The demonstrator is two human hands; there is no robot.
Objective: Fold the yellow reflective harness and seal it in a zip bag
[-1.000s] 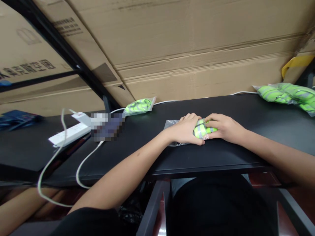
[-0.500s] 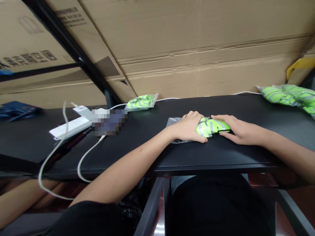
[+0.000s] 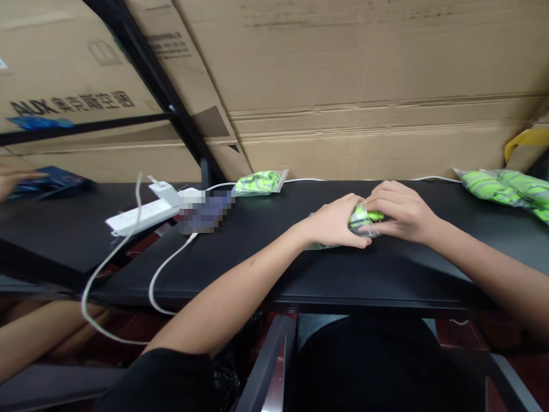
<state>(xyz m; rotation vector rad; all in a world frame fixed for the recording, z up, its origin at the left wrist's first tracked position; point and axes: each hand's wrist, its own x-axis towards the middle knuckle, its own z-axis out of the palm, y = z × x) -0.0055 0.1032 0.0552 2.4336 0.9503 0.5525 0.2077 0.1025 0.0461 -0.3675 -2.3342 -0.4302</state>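
Observation:
A folded neon-green reflective vest (image 3: 362, 216) with silver stripes lies on the black table, mostly inside a clear plastic bag (image 3: 328, 246). My left hand (image 3: 337, 222) is wrapped over the bagged vest from the left, its thumb toward the near side. At the bag's right end, my right hand (image 3: 398, 210) has its fingers bent around the plastic edge and the end of the vest. A bit of green fabric shows between the right fingers. Much of the bag is hidden under my left hand.
Another bagged green vest (image 3: 259, 182) lies at the back; several more bagged vests (image 3: 493, 187) are at the right. A white power strip (image 3: 137, 219) with a cable and a blurred-out object (image 3: 206, 212) sit left. Cardboard (image 3: 343, 131) backs the table. Another person's hand (image 3: 6, 182) shows far left.
My right hand has moved left and closed at the bag's end, covering more of the vest. Less green shows now. Another person's hand has come into view at far left.

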